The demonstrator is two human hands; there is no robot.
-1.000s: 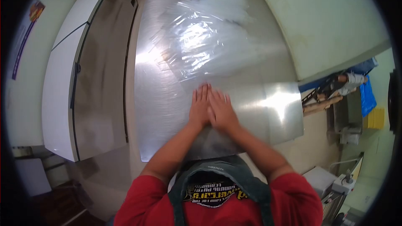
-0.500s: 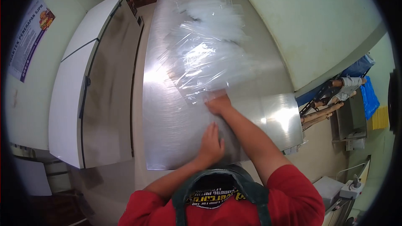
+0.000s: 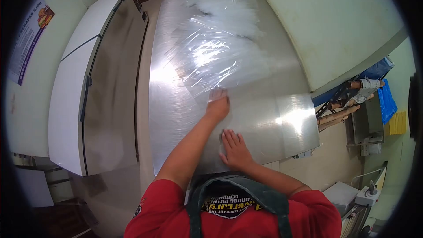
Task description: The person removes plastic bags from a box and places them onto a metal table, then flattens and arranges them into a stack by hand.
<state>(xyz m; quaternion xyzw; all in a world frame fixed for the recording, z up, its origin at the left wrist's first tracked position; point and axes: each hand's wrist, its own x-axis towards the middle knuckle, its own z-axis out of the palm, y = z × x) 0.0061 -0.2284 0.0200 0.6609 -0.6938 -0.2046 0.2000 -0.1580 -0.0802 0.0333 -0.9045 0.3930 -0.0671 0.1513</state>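
Note:
A loose, overlapping spread of clear plastic bags [image 3: 233, 22] covers the far and middle part of the steel tabletop [image 3: 260, 128]. My left hand [image 3: 218, 105] reaches forward to the near edge of the bags. Its fingers are stretched out, and the tips look pale, as if under the film. Closer to my body, my right hand [image 3: 238, 150] lies palm down on the metal with its fingers spread. It holds nothing and is apart from the bags.
A white chest freezer [image 3: 72, 88] stands left of the table, across a narrow strip of floor. To the right are a pale wall [image 3: 335, 35], rolls on a rack [image 3: 339, 117] and a blue plastic sheet [image 3: 387, 101]. A power socket [image 3: 368, 195] sits at lower right.
My right hand has drawn back from the bags to the near part of the table. My left hand has moved forward to the bags' near edge.

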